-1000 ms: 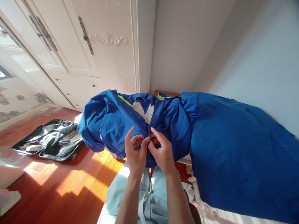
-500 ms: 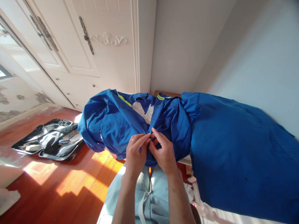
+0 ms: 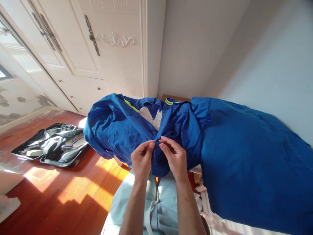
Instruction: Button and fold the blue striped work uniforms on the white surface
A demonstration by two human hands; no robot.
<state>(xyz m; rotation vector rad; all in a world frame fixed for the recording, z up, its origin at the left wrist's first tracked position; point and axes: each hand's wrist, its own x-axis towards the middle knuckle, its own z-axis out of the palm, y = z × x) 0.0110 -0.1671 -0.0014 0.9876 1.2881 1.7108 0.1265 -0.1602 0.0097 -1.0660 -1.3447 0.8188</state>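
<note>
A blue work jacket (image 3: 127, 130) with yellow-green reflective strips lies spread in front of me, its collar away from me and its front edges meeting below a V-shaped neck opening. My left hand (image 3: 143, 156) pinches the front edge between thumb and fingers. Opposite it, my right hand (image 3: 173, 155) pinches the other side of the front at the same height, a small gap between the two hands. A round dark button (image 3: 155, 172) shows on the cloth below my hands. Whatever lies right under the fingertips is hidden.
A large blue cloth (image 3: 254, 156) spreads at the right along the wall. An open black suitcase (image 3: 49, 145) full of things lies on the red wooden floor (image 3: 80, 195) at left. White cabinets (image 3: 117, 65) stand behind. My grey-blue trousers (image 3: 165, 199) show below.
My hands, close together with fingertips touching before, have drawn slightly apart, each now pinching the jacket front. The button below them shows more clearly.
</note>
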